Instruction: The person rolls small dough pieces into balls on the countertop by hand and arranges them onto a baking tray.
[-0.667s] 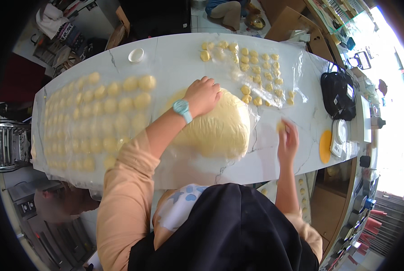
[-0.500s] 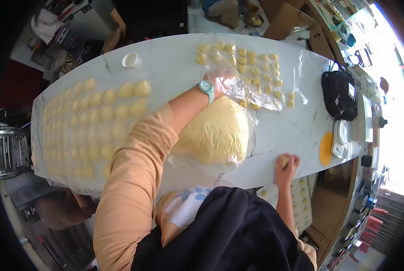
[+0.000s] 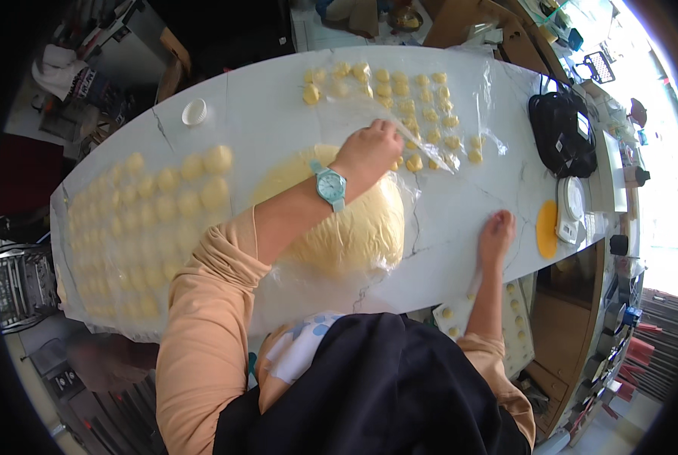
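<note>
My left hand [image 3: 369, 155], a watch [image 3: 330, 187] on its wrist, is closed on the edge of a clear plastic sheet [image 3: 434, 158]. The sheet is partly lifted over rows of small yellow dough balls [image 3: 430, 115] at the far side of the table. Beneath my left forearm sits a big yellow lump of dough [image 3: 358, 231] wrapped in plastic. Farther right, my right hand [image 3: 497, 233] rests at the table with curled fingers; what they hold, if anything, is hidden.
Larger dough balls [image 3: 191, 202] lie in rows under plastic on the left. A small white cup [image 3: 195, 112] stands at the back. On the right are a black bag [image 3: 560, 136], a white scale [image 3: 571, 208] and an orange disc [image 3: 546, 227]. A tray of dough pieces [image 3: 519, 345] sits below the table edge.
My left hand has come back toward me, drawing the plastic sheet off some small dough balls. My right hand has moved right and away from me; the dough ball seen in it no longer shows.
</note>
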